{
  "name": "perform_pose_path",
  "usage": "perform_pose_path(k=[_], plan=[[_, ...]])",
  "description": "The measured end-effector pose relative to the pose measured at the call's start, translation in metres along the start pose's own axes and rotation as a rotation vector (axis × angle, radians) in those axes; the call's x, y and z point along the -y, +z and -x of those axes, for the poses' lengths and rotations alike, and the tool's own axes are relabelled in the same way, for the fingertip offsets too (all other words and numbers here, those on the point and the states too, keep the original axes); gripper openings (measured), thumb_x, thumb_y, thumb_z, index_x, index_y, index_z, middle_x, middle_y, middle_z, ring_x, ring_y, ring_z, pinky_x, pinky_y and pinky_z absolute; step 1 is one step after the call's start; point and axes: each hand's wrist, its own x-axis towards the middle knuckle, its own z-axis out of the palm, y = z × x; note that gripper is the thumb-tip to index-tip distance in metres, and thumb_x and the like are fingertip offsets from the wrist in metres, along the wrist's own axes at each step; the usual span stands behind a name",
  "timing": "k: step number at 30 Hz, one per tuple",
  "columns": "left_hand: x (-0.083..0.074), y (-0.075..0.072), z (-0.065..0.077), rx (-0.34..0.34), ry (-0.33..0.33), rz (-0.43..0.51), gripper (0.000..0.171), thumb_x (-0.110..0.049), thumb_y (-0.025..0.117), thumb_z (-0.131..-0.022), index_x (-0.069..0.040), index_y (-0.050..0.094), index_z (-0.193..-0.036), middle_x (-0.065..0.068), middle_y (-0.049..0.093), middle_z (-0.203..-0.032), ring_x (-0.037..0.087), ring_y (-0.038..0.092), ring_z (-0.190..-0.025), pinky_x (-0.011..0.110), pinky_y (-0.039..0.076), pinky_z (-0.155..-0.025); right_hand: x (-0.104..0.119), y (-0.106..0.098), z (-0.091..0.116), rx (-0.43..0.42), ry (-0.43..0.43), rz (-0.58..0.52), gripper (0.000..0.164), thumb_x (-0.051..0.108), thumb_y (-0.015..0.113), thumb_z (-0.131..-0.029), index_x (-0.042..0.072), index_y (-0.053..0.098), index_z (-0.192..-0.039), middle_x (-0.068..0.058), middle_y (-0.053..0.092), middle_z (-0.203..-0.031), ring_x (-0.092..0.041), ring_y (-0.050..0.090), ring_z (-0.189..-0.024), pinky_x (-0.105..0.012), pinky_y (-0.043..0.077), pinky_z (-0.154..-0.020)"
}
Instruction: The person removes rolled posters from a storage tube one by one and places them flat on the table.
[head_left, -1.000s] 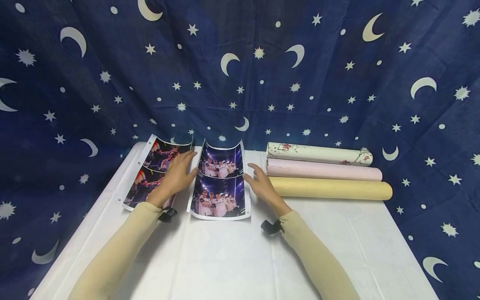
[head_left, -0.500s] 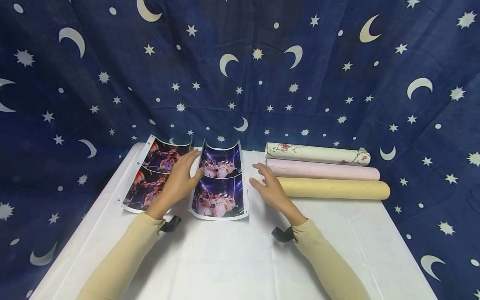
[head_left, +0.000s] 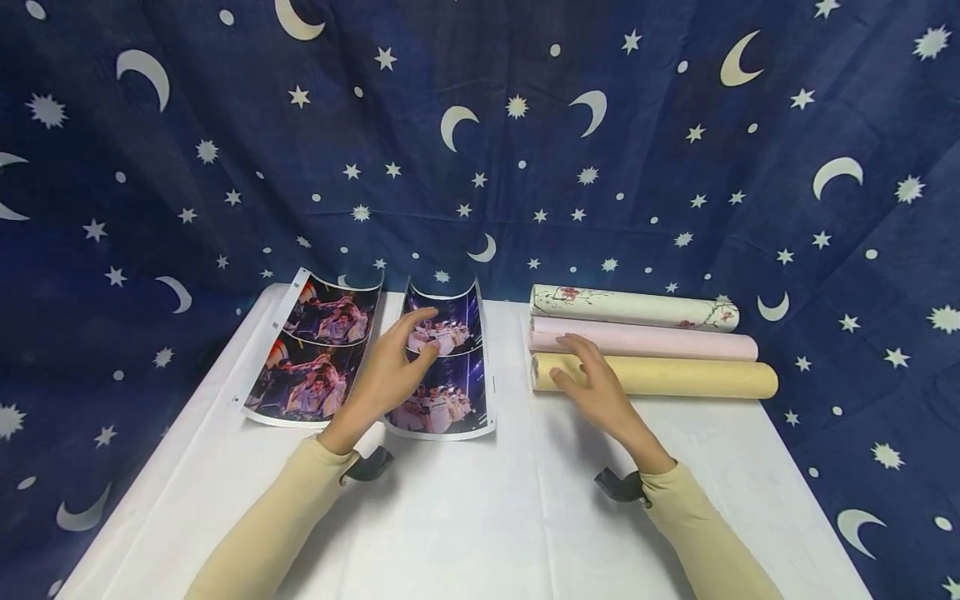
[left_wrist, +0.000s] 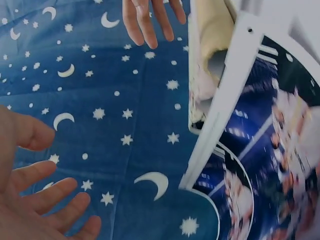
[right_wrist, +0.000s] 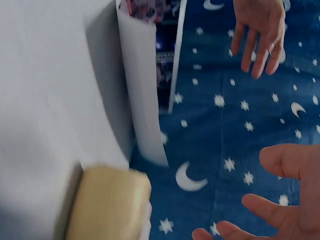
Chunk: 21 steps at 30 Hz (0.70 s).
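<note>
My left hand (head_left: 393,367) hovers over the purple-blue group photo sheet (head_left: 450,417), fingers relaxed and apart, holding nothing. That sheet curls up at its edges. Left of it lies a second curled photo sheet (head_left: 300,379) with red and dark pictures. My right hand (head_left: 600,387) is over the left end of the yellow roll (head_left: 690,377), with loosely bent fingers and nothing gripped. Behind the yellow roll lie a pink roll (head_left: 660,340) and a white roll with blossom branches (head_left: 630,305). In the left wrist view the left hand (left_wrist: 50,190) is spread beside the photo sheet (left_wrist: 295,145).
A white cloth covers the table (head_left: 465,525). Directly behind it hangs a dark blue curtain (head_left: 405,100) with moons and stars. A dark strap piece sits at each wrist, below the sleeves.
My left hand has moved right from the red photo sheet to over the purple-blue one. My right hand has moved right from beside that sheet to over the yellow roll.
</note>
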Motion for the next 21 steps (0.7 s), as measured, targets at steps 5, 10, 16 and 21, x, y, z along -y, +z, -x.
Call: perform_pose_path(k=[5,10,16,21], plan=[[-0.012,0.012,-0.009,-0.015,-0.077,0.161,0.043,-0.012,0.059,-0.095,-0.011,0.053,-0.137,0.011,0.056,-0.141,0.029,0.051,-0.132,0.047,0.039,-0.112,-0.006,-0.027,0.003,-0.043,0.003,0.033,0.054,0.022,0.061,-0.097,0.008,0.042,-0.145,-0.018,0.035,-0.154,-0.042,0.040,-0.137,-0.062,0.036,-0.109],[-0.021,0.025,-0.025,-0.001,-0.123,0.347,0.040,-0.009,0.055,-0.097,-0.005,0.051,-0.137,0.016,0.055,-0.141,0.029,0.051,-0.132,0.044,0.040,-0.113,-0.007,-0.046,0.001,-0.078,-0.028,0.104,0.054,0.020,0.063,-0.096,0.007,0.043,-0.144,-0.017,0.039,-0.150,-0.041,0.041,-0.136,-0.060,0.039,-0.106],[-0.026,0.042,-0.049,0.018,-0.272,0.691,0.036,-0.007,0.050,-0.100,-0.003,0.051,-0.136,0.015,0.053,-0.141,0.026,0.050,-0.134,0.036,0.039,-0.114,-0.010,-0.071,-0.012,-0.081,-0.038,0.179,0.055,0.022,0.062,-0.096,0.007,0.042,-0.145,-0.020,0.038,-0.152,-0.043,0.041,-0.135,-0.061,0.038,-0.106],[-0.021,0.056,-0.069,-0.002,-0.361,0.840,0.036,-0.008,0.048,-0.101,-0.002,0.049,-0.136,0.016,0.052,-0.140,0.031,0.048,-0.135,0.044,0.039,-0.114,-0.012,-0.089,-0.032,-0.079,-0.012,0.211,0.056,0.026,0.059,-0.098,0.009,0.040,-0.148,-0.020,0.035,-0.153,-0.043,0.039,-0.136,-0.062,0.037,-0.105]])
